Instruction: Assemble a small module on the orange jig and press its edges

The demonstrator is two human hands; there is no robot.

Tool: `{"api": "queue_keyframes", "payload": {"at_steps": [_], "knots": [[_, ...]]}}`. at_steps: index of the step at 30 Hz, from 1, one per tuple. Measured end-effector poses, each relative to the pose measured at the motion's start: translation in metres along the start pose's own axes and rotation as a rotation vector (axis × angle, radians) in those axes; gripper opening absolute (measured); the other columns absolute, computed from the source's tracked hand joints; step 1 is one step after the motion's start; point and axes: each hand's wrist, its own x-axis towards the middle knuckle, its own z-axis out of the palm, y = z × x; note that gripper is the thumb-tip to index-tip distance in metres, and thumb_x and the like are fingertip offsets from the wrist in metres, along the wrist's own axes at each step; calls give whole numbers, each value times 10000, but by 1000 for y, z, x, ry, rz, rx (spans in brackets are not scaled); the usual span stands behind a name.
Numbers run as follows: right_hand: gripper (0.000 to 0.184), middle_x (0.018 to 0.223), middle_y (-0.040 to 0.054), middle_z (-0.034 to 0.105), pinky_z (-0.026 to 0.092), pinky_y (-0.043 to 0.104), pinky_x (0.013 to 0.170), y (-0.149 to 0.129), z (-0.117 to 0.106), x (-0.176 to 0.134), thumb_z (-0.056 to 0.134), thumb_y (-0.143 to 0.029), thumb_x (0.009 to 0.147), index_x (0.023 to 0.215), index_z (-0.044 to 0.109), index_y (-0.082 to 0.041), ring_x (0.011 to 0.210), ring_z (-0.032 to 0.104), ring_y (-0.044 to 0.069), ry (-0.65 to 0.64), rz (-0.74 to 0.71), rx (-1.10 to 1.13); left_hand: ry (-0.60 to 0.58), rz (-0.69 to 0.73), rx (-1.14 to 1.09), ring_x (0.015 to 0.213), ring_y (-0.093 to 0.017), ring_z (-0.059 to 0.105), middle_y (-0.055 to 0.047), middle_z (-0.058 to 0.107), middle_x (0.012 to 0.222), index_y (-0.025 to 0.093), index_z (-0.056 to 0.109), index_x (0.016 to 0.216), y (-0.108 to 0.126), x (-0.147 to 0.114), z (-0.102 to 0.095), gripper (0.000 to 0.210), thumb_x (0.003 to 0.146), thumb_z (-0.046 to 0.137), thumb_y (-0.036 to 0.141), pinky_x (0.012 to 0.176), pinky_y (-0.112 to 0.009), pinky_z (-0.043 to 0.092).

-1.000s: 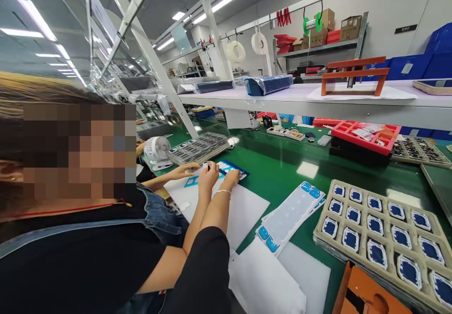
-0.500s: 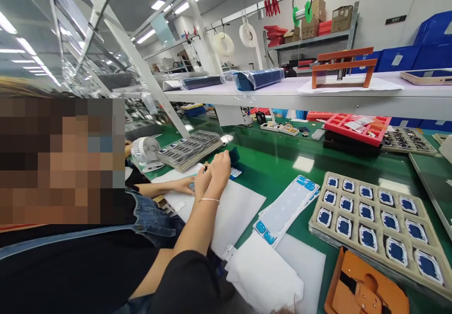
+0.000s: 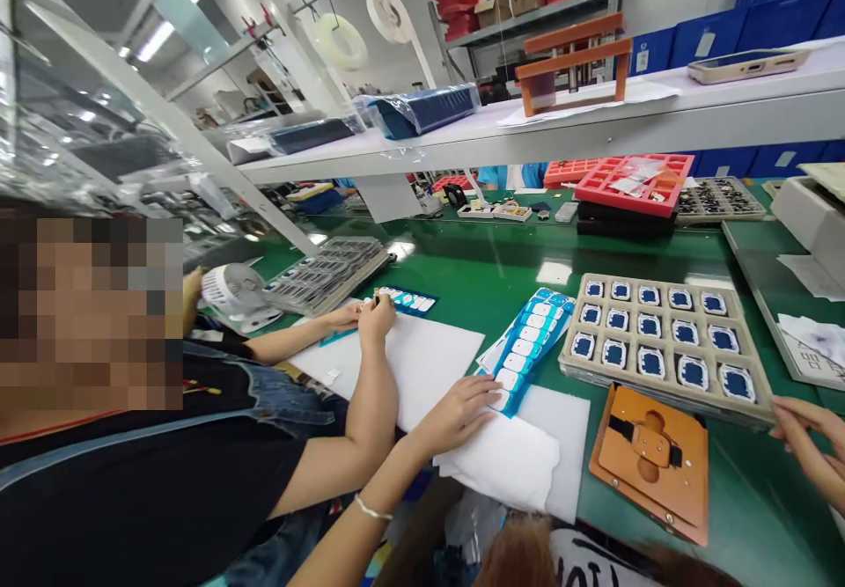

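My left hand (image 3: 459, 407), with a pale bracelet on its wrist, has its fingers on the near end of a blue sheet of white labels (image 3: 521, 354). The sheet lies over other label sheets, partly across white paper. At the right edge, my right hand (image 3: 811, 442) has its fingertips closed at the near right corner of a beige tray (image 3: 666, 377). Rows of white-framed dark blue pieces (image 3: 650, 325) sit in the tray's pockets. An orange-brown fixture (image 3: 653, 455) with a black strap lies between my hands, in front of the tray.
At left, a co-worker's hands (image 3: 370, 314) work over white paper (image 3: 429, 354) beside another blue label sheet (image 3: 415, 301). A small white fan (image 3: 231, 292) and a tray of parts (image 3: 330, 275) stand beyond. A white shelf (image 3: 462, 147) crosses above the green bench.
My left hand has moved back from the co-worker's place to the label sheets, where a blue sheet now lies on top. My right hand has come into view. The camera has turned right and down.
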Motion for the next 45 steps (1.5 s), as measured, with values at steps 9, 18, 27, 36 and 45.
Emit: {"api": "queue_keyframes", "payload": {"at_steps": [9,18,27,36,45], "knots": [[194,566,-72,646,412,178,334,6,6,2,474,-394,1025,1040,599,-246,410,606,99,64,-86,29,-25,-570,46,1351,-476,353,-221,319,1518,165,375,1470,32,66,28,890,758,689,597,1067,-643,361],[228,583,-69,639,434,165,411,0,10,9,454,-333,1044,981,628,-200,461,629,87,43,-196,132,-39,-675,-31,1421,-389,309,-196,282,1534,164,333,1489,20,71,13,832,766,642,437,1149,-512,313],[214,609,-58,646,464,160,482,3,11,7,489,-284,1024,970,666,-178,497,634,87,47,-232,185,-75,-782,-237,1169,-337,582,-172,596,1278,164,356,1463,3,76,-43,857,718,627,489,976,-424,473],[279,609,-29,661,439,182,432,3,12,8,500,-322,1005,916,724,-181,434,592,92,25,-180,205,143,-704,-211,974,-233,615,-106,607,1179,185,386,1406,5,74,-103,637,849,448,487,722,-298,514],[285,606,-39,653,455,163,477,3,11,6,494,-304,1020,911,715,-161,469,607,79,11,-176,191,-167,-590,9,1377,-467,319,-175,292,1565,272,530,1382,10,72,-9,677,751,666,473,1050,-651,316]]}}
